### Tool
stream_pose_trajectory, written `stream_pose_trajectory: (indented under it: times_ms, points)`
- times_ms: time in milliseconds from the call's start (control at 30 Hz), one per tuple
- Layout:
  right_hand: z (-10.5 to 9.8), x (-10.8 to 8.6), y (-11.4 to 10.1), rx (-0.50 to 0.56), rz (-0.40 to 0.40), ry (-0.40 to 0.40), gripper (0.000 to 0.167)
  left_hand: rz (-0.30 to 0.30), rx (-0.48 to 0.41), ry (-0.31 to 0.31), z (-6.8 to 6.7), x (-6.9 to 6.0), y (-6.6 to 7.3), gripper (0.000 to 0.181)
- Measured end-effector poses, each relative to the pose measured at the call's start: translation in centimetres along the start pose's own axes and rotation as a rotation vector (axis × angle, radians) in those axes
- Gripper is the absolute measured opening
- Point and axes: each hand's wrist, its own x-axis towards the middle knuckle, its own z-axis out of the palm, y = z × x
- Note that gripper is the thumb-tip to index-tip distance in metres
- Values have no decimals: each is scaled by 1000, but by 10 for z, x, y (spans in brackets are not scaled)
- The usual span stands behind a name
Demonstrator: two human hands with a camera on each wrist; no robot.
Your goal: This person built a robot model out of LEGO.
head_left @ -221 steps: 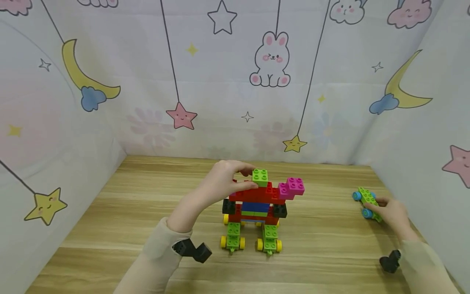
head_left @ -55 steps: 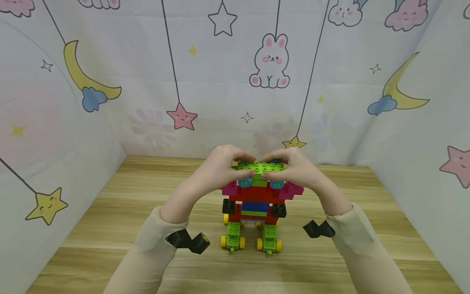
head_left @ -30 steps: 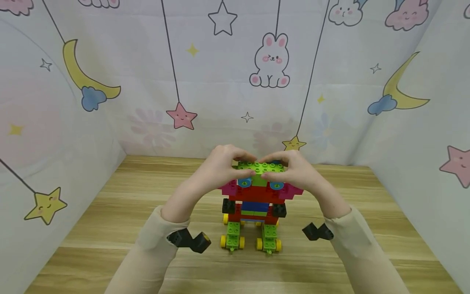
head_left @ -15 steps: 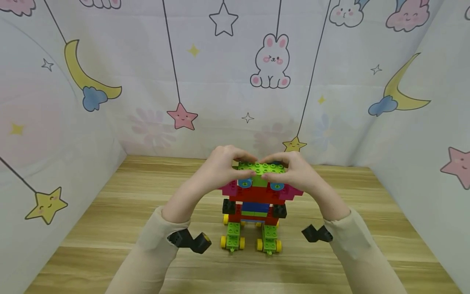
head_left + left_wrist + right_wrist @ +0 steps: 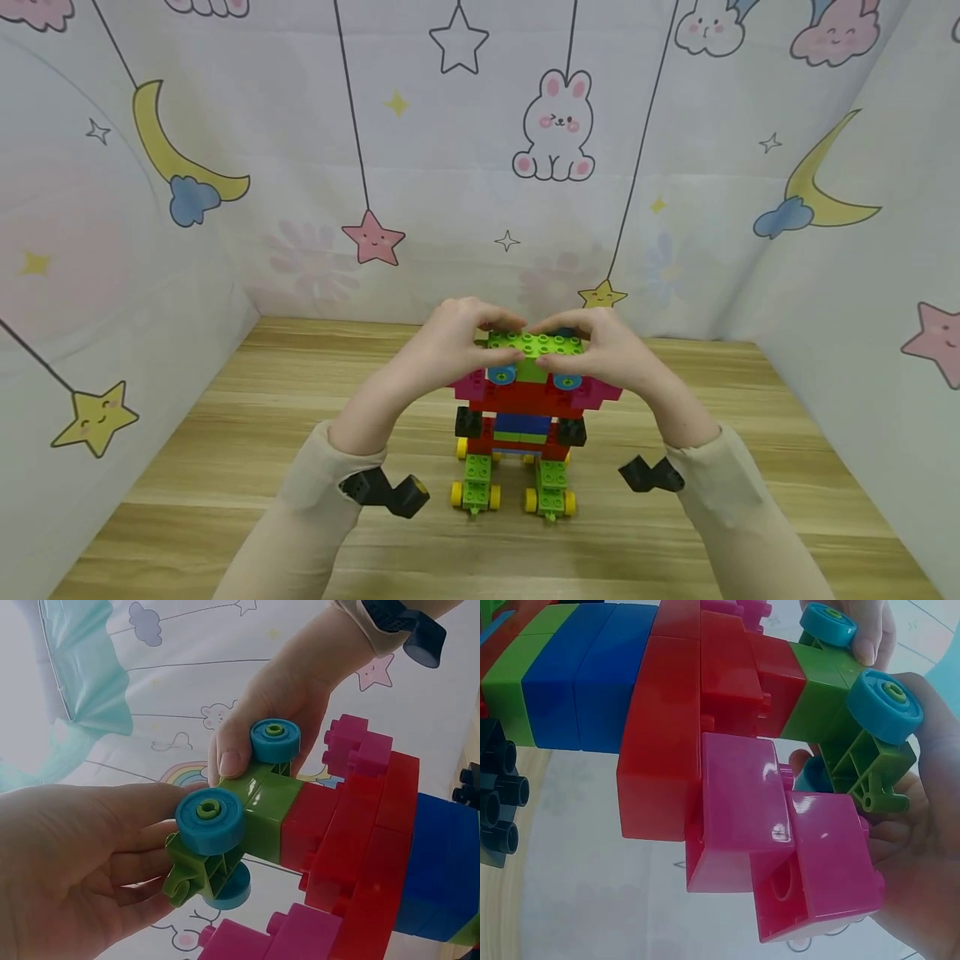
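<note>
A toy figure of building bricks stands upright on the table, with red bricks (image 5: 525,397) across its upper part and pink bricks (image 5: 742,795) stepping out at either side. At its top lies a green wheeled base (image 5: 534,342) with blue wheels (image 5: 210,821), over a green brick (image 5: 264,825). My left hand (image 5: 450,342) grips the base's left end, thumb on the near side and fingers behind. The right hand (image 5: 611,350) holds the other end the same way. Both hands partly cover the base in the head view.
The figure's lower part has blue bricks (image 5: 522,423), black bricks (image 5: 468,422) at the sides and green legs (image 5: 477,473) with yellow wheels (image 5: 494,497). Wood-grain table (image 5: 262,450) lies around it. A printed cloth (image 5: 450,183) rises behind and at both sides.
Earlier the right hand held the wheeled base at the table's right, while the left pinched the top green brick. The base then came onto the figure under both hands, which have hardly moved since.
</note>
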Motion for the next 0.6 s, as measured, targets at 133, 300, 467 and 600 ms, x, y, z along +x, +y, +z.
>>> stream_pose_trajectory:
  times_ms: [133,300,467,600]
  points:
    - [-1,-2,1,0,-30,12,34,17,15,25,0,-2,0,37]
    - [-5,-4,0,-14,-74,111,32,50,5,138,-2,-6,-1,33]
    - [-10,-11,-4,-27,-84,261,20,133,-6,297,-6,-10,-2,23]
    - [-15,-19,-7,4,-96,342,17,214,-27,404,-6,-13,-6,19]
